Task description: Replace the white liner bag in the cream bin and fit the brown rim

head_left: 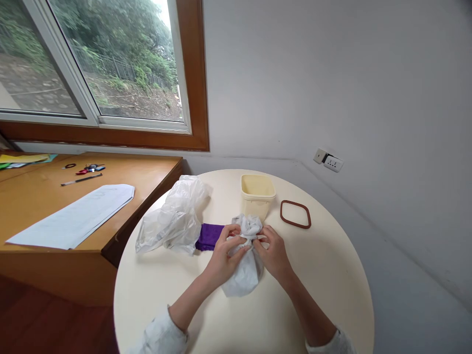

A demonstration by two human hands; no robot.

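Note:
A white plastic bag (pixel 241 276) is bunched and twisted into a knot near its top, over the round table. My left hand (pixel 229 250) pinches the gathered neck from the left, its fingers curled around it. From the right, my right hand (pixel 271 250) grips the same knot between thumb and fingers. What the bag contains, if anything, I cannot make out. Just behind the bag stands a cream plastic bin (pixel 258 196), upright. A folded purple cloth (pixel 209 237) lies left of my left hand, partly hidden by it.
A crumpled clear plastic bag (pixel 175 216) rests on the round table's (pixel 324 295) left side. A brown rounded frame (pixel 309 216) lies right of the bin. On the wooden desk (pixel 147 172) are paper sheets (pixel 79 216), a pen (pixel 81 180) and keys (pixel 92 168). A socket (pixel 334 163) sits on the wall.

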